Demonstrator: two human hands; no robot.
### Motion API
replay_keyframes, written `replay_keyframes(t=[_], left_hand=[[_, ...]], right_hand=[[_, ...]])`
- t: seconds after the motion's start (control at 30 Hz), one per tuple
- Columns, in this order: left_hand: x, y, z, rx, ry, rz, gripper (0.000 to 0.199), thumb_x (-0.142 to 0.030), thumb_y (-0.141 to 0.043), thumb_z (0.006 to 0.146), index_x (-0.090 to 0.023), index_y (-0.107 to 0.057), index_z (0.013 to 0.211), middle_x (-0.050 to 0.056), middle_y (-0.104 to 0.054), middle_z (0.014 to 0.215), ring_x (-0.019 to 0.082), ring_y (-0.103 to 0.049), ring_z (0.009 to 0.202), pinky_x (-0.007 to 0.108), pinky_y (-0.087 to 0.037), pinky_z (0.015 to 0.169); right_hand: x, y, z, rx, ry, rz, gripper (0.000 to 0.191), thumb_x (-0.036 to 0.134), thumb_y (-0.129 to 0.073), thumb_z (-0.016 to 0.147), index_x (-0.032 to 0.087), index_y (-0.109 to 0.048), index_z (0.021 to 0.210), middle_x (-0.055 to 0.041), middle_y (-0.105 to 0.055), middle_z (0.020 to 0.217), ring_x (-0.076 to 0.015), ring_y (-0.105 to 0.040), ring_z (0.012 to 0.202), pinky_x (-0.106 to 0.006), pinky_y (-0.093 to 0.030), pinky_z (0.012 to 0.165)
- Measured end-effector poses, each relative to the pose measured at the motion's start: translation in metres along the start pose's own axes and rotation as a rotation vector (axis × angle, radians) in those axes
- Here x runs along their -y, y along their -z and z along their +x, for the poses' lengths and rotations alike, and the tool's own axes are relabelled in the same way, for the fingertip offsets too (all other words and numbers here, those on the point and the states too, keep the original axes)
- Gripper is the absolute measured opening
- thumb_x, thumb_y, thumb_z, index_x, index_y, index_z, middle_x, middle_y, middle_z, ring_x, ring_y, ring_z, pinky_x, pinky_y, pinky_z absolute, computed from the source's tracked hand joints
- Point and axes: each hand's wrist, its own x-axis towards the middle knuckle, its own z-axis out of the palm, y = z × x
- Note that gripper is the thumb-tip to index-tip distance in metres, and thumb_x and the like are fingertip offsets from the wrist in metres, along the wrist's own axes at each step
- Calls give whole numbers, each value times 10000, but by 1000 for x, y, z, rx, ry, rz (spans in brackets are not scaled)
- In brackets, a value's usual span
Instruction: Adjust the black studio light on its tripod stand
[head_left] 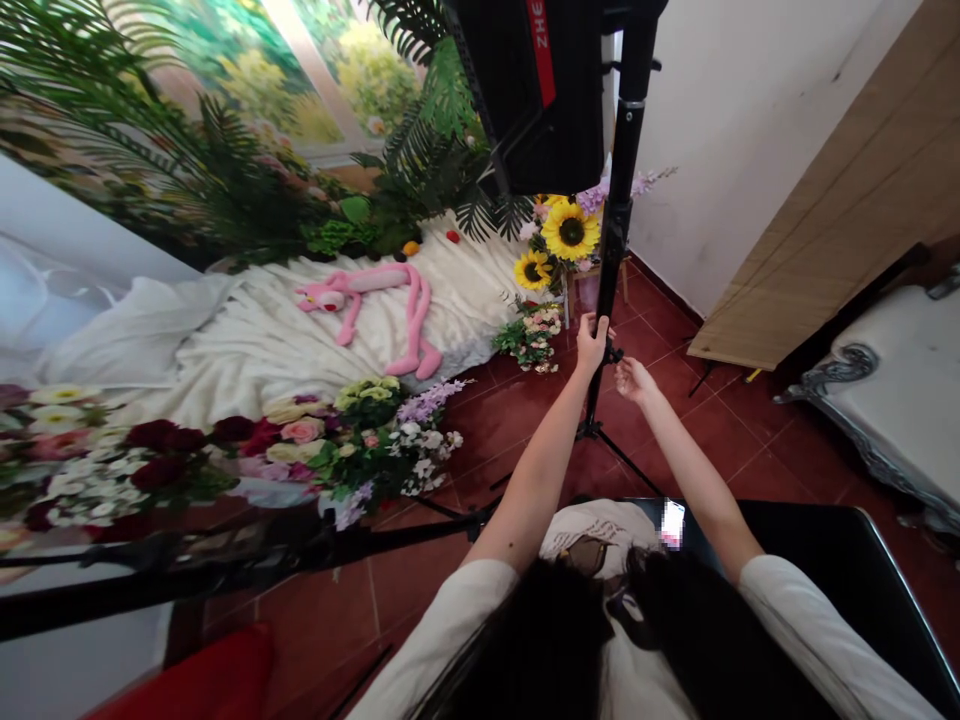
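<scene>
A black light stand [618, 215] rises in front of me, with a large black lamp [551, 110] at its top. My left hand [592, 342] is wrapped round the stand's pole at about its middle. Just right of the pole, my right hand [632, 380] is beside a small black clamp knob [613, 356]. Its fingers are curled near the knob, and whether they touch it is too small to tell. The stand's thin legs spread over the red tiled floor below my hands.
A pink plush toy [375, 290] lies on a white draped cloth [247, 330]. Sunflowers [570, 232] stand behind the pole, other flowers [300, 440] at left. A black bar [247, 560] crosses the lower left. A carved white sofa [892, 370] is at right, a black case [825, 570] nearer.
</scene>
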Motion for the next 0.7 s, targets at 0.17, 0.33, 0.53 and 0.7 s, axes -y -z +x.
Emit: replay_keyframes(t=[0.17,0.33,0.53,0.7], left_hand=[[0,0,1,15,-37,1,536,-725,-557,785,-218,-526,956,-14,-603,674,116,-606,624,261,-500,668],[-2,0,-1,29,-49,-8,555,-746,-545,775,-212,-530,926,-11,-592,680,110,-586,612,260,-499,646],[-5,0,-1,38,-30,-31,549,-740,-560,773,-211,-553,918,-9,-586,666,117,-587,615,271,-487,647],[-5,2,0,67,-38,-22,571,-766,-554,750,-216,-548,903,2,-603,662,134,-599,620,290,-500,667]], right_hand=[[0,-4,-7,-93,94,-38,216,419,-627,906,211,-569,884,28,-671,665,-85,-592,500,-182,-521,490],[8,-10,-1,-37,-69,93,185,282,-613,922,190,-552,774,-12,-681,628,-81,-589,459,-150,-505,442],[13,-7,1,72,-147,220,110,197,-591,898,184,-560,793,-1,-664,610,-90,-581,439,-159,-512,429],[0,5,-3,-160,334,-265,374,359,-736,785,226,-528,1065,-5,-703,829,-129,-656,648,-228,-556,567]])
